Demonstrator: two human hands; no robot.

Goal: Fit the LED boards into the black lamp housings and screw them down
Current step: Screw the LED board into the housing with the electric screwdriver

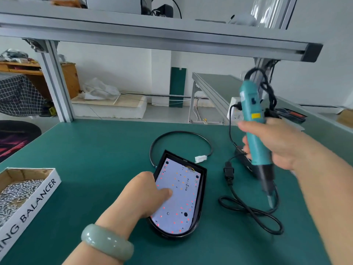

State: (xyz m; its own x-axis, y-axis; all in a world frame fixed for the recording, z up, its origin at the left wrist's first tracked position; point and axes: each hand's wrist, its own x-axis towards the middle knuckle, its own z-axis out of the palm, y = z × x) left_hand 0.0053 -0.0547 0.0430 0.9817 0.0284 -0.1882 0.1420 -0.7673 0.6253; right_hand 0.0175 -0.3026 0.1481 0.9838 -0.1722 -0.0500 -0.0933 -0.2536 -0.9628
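A black lamp housing (202, 190) lies on the green table with a white LED board (183, 190) seated inside it. My left hand (145, 196) holds the housing at its left edge, thumb pressing on the board. My right hand (282, 144) grips a teal electric screwdriver (254, 131), held in the air to the right of the housing, bit (270, 201) pointing down above the table. The housing's black cable (179, 133) loops behind it and ends in a white connector (200, 159).
A cardboard box of several small screws (17, 192) sits at the left table edge. The screwdriver's black power cord (252, 211) coils on the table to the right. An aluminium frame post (55, 81) stands at the back left, and a white power strip (235, 109) at the back right.
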